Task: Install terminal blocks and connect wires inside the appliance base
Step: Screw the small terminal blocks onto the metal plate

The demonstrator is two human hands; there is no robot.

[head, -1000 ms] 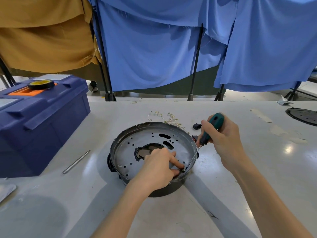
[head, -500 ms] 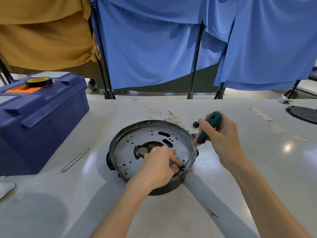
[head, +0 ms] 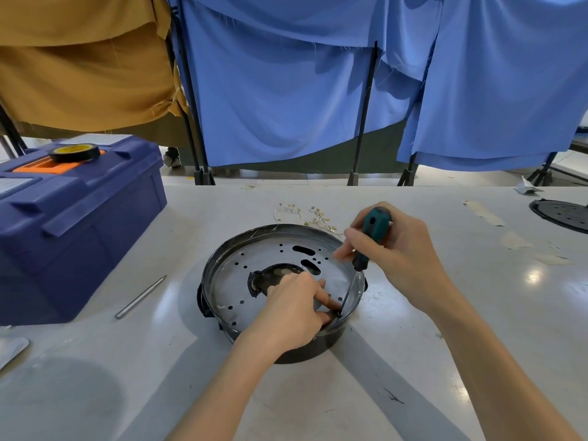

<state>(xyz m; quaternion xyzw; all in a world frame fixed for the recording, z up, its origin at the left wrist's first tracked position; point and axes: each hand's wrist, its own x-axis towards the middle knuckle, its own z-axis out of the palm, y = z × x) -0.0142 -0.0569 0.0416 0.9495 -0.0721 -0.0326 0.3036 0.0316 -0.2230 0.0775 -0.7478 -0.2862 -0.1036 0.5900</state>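
Green-handled screwdriver (head: 376, 223) clasped in right grip (head: 401, 253), tip at small part (head: 334, 314), pinched by left grip (head: 293, 313), inside base (head: 235, 281)

The screwdriver (head: 377, 221) has a green and black handle, the small part (head: 333, 314) by its tip is black, the base (head: 241, 268) is dark grey with little holes dotted over it, the toolbox (head: 79, 218) is dark blue with orange on top, and the curtains (head: 286, 106) are blue.

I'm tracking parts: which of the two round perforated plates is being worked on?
The central plate, with the screwdriver tip at its near rim; the far-right plate lies untouched.
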